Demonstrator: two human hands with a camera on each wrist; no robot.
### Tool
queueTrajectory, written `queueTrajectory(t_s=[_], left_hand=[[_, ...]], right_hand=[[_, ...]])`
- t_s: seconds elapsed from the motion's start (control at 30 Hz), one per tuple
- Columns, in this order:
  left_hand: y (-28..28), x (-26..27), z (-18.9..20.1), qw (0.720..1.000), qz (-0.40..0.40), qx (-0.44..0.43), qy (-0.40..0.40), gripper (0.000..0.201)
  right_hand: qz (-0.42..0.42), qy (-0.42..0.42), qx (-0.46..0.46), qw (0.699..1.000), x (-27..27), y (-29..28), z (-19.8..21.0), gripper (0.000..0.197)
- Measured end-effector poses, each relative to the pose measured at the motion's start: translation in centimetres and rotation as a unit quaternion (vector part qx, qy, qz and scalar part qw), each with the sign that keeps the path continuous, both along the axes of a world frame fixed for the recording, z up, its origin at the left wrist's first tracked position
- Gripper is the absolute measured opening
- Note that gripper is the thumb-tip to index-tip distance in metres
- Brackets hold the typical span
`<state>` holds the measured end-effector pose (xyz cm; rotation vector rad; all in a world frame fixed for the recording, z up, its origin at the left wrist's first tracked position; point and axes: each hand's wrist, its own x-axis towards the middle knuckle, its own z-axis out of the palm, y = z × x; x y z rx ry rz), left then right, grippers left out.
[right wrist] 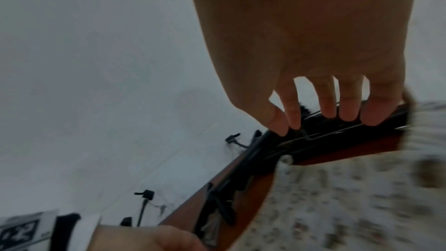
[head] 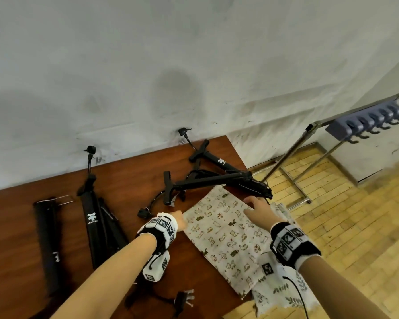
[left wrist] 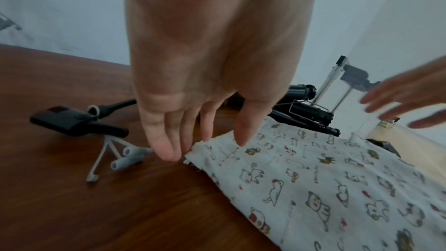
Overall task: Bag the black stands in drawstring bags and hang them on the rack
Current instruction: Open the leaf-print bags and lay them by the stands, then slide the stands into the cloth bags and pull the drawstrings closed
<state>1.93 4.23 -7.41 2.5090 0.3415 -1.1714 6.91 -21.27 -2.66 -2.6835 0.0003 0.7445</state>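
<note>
A white cat-print drawstring bag [head: 226, 229] lies flat on the brown table [head: 14, 217]. My left hand [head: 179, 221] is at its left corner with straight fingers [left wrist: 169, 150] pointing down beside the hem and the thumb over the bag's edge [left wrist: 243, 161]. My right hand [head: 251, 203] hovers with spread fingers [right wrist: 328, 110] over the bag's far corner, just above the end of a folded black stand [head: 212, 179]. A second stand [head: 221, 162] crosses behind it. Two more stands [head: 95, 224] [head: 47, 240] lie to the left. The rack [head: 364, 125], with blue hooks, stands right of the table.
A leaf-print bag [head: 283, 293] hangs over the table's near right edge under my right wrist. Black plugs with grey leads [left wrist: 115, 157] lie left of my left hand, and another plug [head: 184, 298] lies near the front. The wall runs along the table's far edge.
</note>
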Motion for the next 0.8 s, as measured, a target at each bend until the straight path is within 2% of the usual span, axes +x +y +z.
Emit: queueTrajectory(t_s=[0.07,0.17,0.27,0.33,0.43,0.53,0.6,0.7,0.8], left_hand=[[0.7,-0.3,-0.6,0.999,-0.004,-0.044,-0.02,0.038],[2.6,-0.6,-1.1,0.995,0.012,-0.1,-0.001,0.037],[5.0,-0.6,-0.9,0.982,0.083,-0.168,0.034,0.037],[6.6,-0.6,-0.5,0.958,0.149,-0.236,0.062,0.034],[9.3,-0.3,-0.4,0.929,0.222,-0.292,0.05,0.033],[12.0,-0.2,-0.6,0.915,0.263,-0.305,0.008,0.038],[12.9,-0.1,-0.4,0.898,0.279,-0.34,0.013,0.042],[13.6,-0.1,-0.9,0.882,0.302,-0.362,0.027,0.041],[13.9,0.0,-1.3,0.89,0.295,-0.347,0.007,0.041]], right_hand=[[0.039,0.005,0.002,0.999,1.4,3.7,-0.4,0.043],[0.106,-0.039,-0.042,0.993,3.1,8.5,-1.2,0.053],[0.172,-0.108,-0.107,0.973,4.9,12.3,-2.1,0.068],[0.223,-0.116,-0.161,0.955,5.9,14.0,-3.0,0.069],[0.249,-0.081,-0.229,0.937,7.2,15.8,-4.3,0.06],[0.256,-0.045,-0.271,0.927,8.3,17.3,-5.1,0.037],[0.262,-0.018,-0.283,0.922,8.6,18.0,-5.0,0.02],[0.267,0.046,-0.263,0.926,8.5,18.9,-4.9,0.013],[0.248,0.052,-0.175,0.952,8.2,19.1,-3.6,0.015]])
